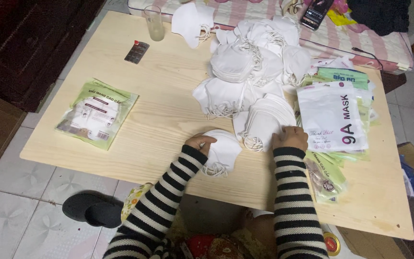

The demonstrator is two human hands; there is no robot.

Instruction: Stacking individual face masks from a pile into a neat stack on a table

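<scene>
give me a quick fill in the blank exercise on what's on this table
1. The left hand rests on a small stack of white ____.
2. Both sleeves have black and white ____.
3. The empty drinking glass stands near the table's ____ edge.
4. The sealed green packet lies to the ____ of both hands.

Missing words: masks; stripes; far; left

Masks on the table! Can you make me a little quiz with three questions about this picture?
1. True or false: the left hand rests on a small stack of white masks.
2. What stands near the table's far left corner: A a drinking glass, B a kettle, C a lamp?
3. What colour are the stripes on the sleeves?

Key: 1 true. 2 A. 3 black and white. The right hand touches a fanned row of masks.
</scene>
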